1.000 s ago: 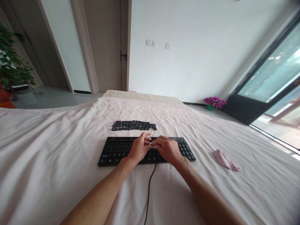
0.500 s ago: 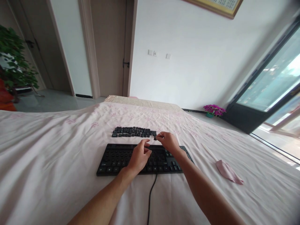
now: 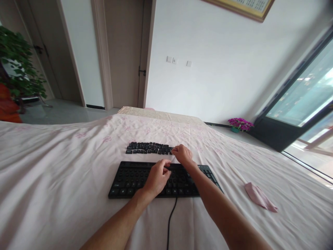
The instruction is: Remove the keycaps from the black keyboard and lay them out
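Note:
A black keyboard [image 3: 130, 173] lies flat on the bedspread, with keycaps gone from much of its middle. Just beyond its back edge, several loose black keycaps [image 3: 148, 147] sit in close rows. My left hand [image 3: 157, 177] hovers over the middle of the keyboard, fingers curved, with a gap between thumb and forefinger and nothing seen in it. At the right end of the rows is my right hand [image 3: 182, 154], its fingertips pinched at a keycap that they mostly hide. My right forearm crosses above the right part of the keyboard.
The keyboard's cable [image 3: 169, 222] runs toward me over the wrinkled pale bedspread [image 3: 65, 180]. To the right lies a pink cloth [image 3: 260, 197]. Beyond the bed are a pot of magenta flowers [image 3: 239, 124], a leafy plant [image 3: 20, 66] and a closed door [image 3: 125, 52].
My right hand has shifted slightly and turned in over the right end of the keycap rows, covering the keycaps there. My left hand stays over the keyboard. The view has shifted slightly.

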{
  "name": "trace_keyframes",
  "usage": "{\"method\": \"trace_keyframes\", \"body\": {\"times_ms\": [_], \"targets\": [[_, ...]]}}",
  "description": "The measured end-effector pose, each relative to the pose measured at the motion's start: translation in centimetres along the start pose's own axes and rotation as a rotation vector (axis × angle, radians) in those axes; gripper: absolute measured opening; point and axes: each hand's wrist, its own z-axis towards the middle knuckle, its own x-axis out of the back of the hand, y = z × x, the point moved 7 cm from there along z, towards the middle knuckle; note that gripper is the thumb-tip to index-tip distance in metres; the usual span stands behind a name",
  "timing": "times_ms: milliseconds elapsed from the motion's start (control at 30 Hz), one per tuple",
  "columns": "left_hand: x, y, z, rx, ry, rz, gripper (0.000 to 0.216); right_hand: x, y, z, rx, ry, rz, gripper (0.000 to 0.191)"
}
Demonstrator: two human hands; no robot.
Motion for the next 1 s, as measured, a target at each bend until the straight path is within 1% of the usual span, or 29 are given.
{"method": "trace_keyframes", "body": {"times_ms": [333, 500, 567, 667, 733, 800, 867, 933, 1000], "targets": [[0.0, 0.3, 0.0, -0.01, -0.004, 0.021, 0.037, -0.2, -0.1, 0.1, -0.003, -0.022, -0.015, 0.021], [0.0, 0.3, 0.0, -0.013, -0.004, 0.022, 0.035, 0.1, -0.4, -0.1, 0.015, 0.002, -0.002, 0.024], [0.0, 0.3, 0.0, -0.012, -0.007, 0.022, 0.035, 0.7, -0.7, -0.4, 0.034, 0.029, 0.012, 0.03], [-0.1, 0.3, -0.1, -0.022, -0.012, 0.017, 0.035, 2.3, -1.2, -1.4, 0.084, 0.064, 0.044, 0.04], [-0.1, 0.2, -0.1, -0.026, -0.013, 0.02, 0.035, 3.8, -2.0, -2.5, 0.191, 0.089, 0.106, 0.045], [-0.2, 0.1, -0.2, -0.03, -0.019, 0.03, 0.034, 5.6, -3.0, -4.1, 0.366, 0.132, 0.211, 0.05], [-0.3, 0.2, -0.2, -0.034, -0.033, 0.055, 0.032, 7.0, -3.0, -5.8, 0.45, 0.161, 0.276, 0.05], [-0.4, 0.4, -0.4, -0.044, -0.048, 0.09, 0.03, 7.6, -2.4, -7.1, 0.447, 0.148, 0.363, 0.045], [-0.4, 0.7, -0.5, -0.062, -0.05, 0.12, 0.028, 7.1, -1.3, -8.1, 0.374, 0.086, 0.49, 0.038]]}}
